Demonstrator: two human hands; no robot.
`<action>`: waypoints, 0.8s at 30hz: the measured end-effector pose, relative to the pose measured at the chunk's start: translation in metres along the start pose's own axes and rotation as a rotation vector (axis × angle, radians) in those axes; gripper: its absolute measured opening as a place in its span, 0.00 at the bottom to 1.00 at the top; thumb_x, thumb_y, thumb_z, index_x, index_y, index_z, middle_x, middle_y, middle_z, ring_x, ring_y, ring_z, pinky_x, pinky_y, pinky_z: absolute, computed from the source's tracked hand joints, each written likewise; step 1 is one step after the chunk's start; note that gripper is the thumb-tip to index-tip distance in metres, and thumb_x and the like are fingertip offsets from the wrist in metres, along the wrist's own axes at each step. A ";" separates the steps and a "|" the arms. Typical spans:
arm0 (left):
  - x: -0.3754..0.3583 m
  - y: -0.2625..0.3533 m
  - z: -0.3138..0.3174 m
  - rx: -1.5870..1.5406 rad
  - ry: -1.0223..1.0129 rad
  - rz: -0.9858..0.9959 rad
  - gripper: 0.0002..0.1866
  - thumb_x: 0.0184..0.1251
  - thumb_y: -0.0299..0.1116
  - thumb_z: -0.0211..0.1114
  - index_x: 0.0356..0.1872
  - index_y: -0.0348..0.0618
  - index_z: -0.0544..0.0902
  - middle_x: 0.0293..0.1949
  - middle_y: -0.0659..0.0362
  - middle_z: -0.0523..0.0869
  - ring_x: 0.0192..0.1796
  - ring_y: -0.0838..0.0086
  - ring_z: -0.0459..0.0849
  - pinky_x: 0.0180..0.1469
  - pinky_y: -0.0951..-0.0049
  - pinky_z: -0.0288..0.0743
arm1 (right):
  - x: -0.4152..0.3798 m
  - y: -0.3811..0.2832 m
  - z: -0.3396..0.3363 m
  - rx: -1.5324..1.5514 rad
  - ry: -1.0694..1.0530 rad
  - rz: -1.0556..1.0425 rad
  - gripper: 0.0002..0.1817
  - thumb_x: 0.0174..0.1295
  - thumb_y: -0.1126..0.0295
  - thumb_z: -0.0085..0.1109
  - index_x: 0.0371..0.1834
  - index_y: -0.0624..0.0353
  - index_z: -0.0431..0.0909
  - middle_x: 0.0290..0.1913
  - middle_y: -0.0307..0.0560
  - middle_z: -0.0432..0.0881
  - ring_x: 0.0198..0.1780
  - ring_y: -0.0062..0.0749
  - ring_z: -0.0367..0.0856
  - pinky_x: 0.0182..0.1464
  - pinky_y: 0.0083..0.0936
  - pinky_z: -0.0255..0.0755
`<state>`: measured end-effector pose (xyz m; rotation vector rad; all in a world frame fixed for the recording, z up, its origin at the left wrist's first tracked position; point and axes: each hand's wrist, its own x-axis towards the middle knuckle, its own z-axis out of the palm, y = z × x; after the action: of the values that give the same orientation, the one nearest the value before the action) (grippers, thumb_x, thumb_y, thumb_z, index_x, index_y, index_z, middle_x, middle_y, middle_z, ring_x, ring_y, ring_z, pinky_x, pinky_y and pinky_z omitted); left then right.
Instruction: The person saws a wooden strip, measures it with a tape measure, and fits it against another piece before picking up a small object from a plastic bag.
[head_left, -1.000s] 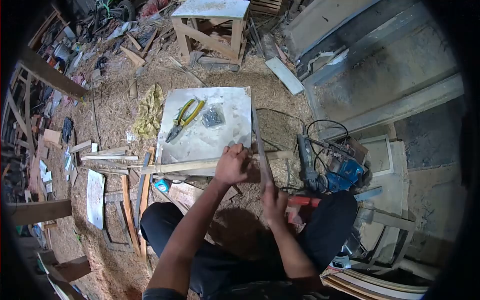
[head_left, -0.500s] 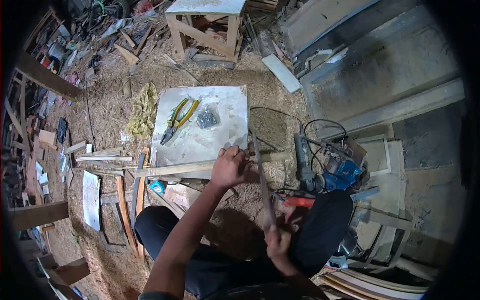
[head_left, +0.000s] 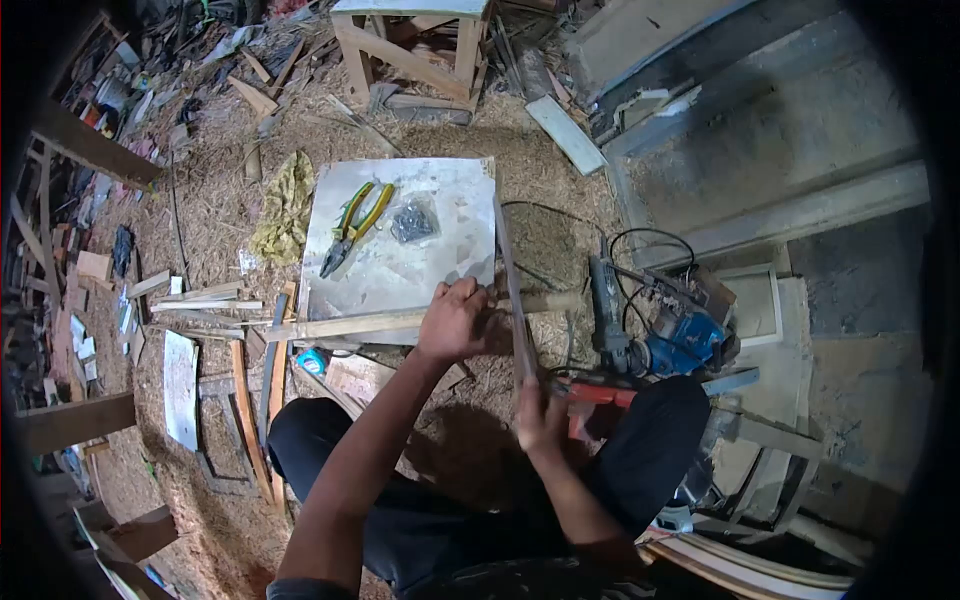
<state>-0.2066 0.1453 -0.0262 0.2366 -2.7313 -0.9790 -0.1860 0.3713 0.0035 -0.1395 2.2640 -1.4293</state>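
Observation:
My left hand (head_left: 455, 318) is closed around a long wooden strip (head_left: 345, 325), pressing it at the near right edge of a low white-topped surface (head_left: 400, 280). In my right hand (head_left: 541, 415) is the near end of a hand saw, blurred by motion; its long narrow blade (head_left: 515, 300) points away from me. The blade lies across the strip just right of my left hand, and the exact contact is hard to see. Yellow-green pliers (head_left: 357, 228) and a small clear bag of dark bits (head_left: 413, 221) lie on the white top.
A blue power tool (head_left: 685, 342) with black cable sits on the right, near a red object (head_left: 600, 395). A blue tape measure (head_left: 313, 361) and wood strips (head_left: 240, 420) lie to the left. A crumpled yellowish cloth (head_left: 285, 210) and wooden stool (head_left: 410, 45) are farther off.
My right hand has pushed forward, away from me, carrying the saw along its length across the strip. My left hand stays on the strip; the view has shifted slightly.

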 end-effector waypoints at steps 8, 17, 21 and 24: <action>0.002 0.000 0.002 0.044 0.089 -0.012 0.16 0.59 0.41 0.70 0.43 0.44 0.82 0.38 0.52 0.75 0.45 0.56 0.77 0.49 0.58 0.66 | -0.031 0.012 0.000 0.075 0.020 -0.111 0.21 0.75 0.59 0.54 0.25 0.63 0.77 0.19 0.40 0.72 0.23 0.24 0.73 0.29 0.30 0.64; 0.013 -0.008 -0.003 0.008 0.131 0.029 0.17 0.54 0.40 0.69 0.44 0.44 0.84 0.37 0.52 0.75 0.45 0.56 0.76 0.49 0.59 0.67 | -0.049 0.003 -0.034 0.164 -0.032 -0.067 0.28 0.77 0.55 0.50 0.17 0.57 0.66 0.17 0.33 0.68 0.18 0.20 0.64 0.23 0.25 0.54; 0.011 -0.011 -0.001 -0.010 0.120 0.027 0.17 0.52 0.39 0.70 0.43 0.45 0.84 0.37 0.52 0.75 0.45 0.55 0.76 0.49 0.59 0.67 | -0.045 0.007 -0.024 0.206 -0.027 -0.051 0.28 0.77 0.56 0.50 0.17 0.58 0.68 0.17 0.35 0.69 0.19 0.20 0.67 0.24 0.24 0.56; 0.011 -0.012 0.000 -0.007 0.086 0.071 0.17 0.53 0.39 0.70 0.43 0.44 0.83 0.37 0.52 0.75 0.45 0.54 0.77 0.50 0.58 0.67 | -0.074 0.013 -0.051 -0.055 0.021 -0.195 0.25 0.77 0.58 0.52 0.19 0.59 0.70 0.18 0.36 0.71 0.20 0.21 0.68 0.25 0.24 0.59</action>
<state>-0.2159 0.1339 -0.0317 0.1750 -2.6393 -0.9377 -0.1400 0.4430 0.0335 -0.3730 2.3610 -1.4706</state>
